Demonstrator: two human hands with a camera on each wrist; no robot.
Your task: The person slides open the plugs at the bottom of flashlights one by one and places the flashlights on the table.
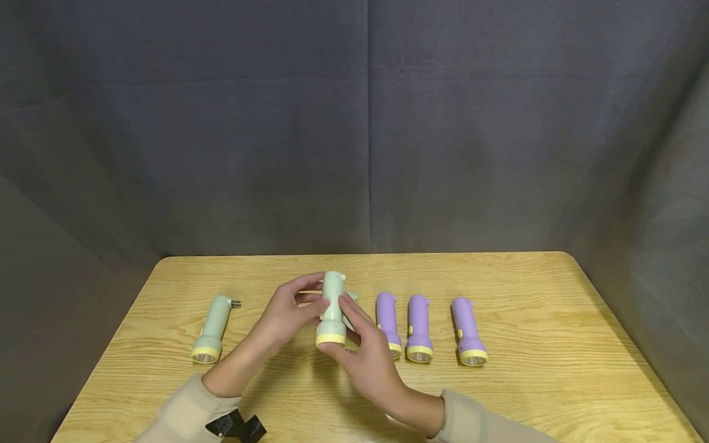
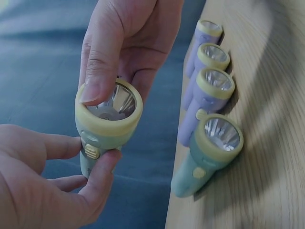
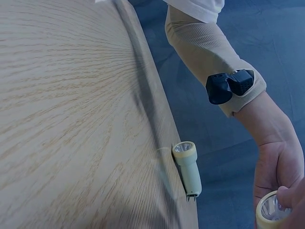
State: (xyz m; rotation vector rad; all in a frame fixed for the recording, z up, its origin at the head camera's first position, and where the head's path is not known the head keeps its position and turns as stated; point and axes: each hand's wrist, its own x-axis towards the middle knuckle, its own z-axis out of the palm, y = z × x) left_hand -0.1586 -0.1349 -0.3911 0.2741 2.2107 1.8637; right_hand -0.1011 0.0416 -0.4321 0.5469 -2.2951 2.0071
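Note:
A pale green flashlight [image 1: 333, 311] with a yellow rim is held above the table by both hands. My left hand [image 1: 288, 311] pinches its body between thumb and fingers, close to the yellow switch [image 2: 92, 151]. From the other side my right hand [image 1: 370, 357] grips the head end, its thumb over the rim and lens in the left wrist view. Another green flashlight [image 2: 207, 157] lies on the table, mostly hidden behind my right hand in the head view. In the right wrist view the held flashlight's head [image 3: 269, 212] shows only partly.
To the right lie three purple flashlights [image 1: 419, 326] with yellow rims. A green flashlight [image 1: 213, 329] with its plug prongs [image 1: 236, 304] out lies at the left. The wooden table [image 1: 526, 295] ends at a dark curtain [image 1: 277, 154]. A black device [image 3: 231, 86] is on the left sleeve.

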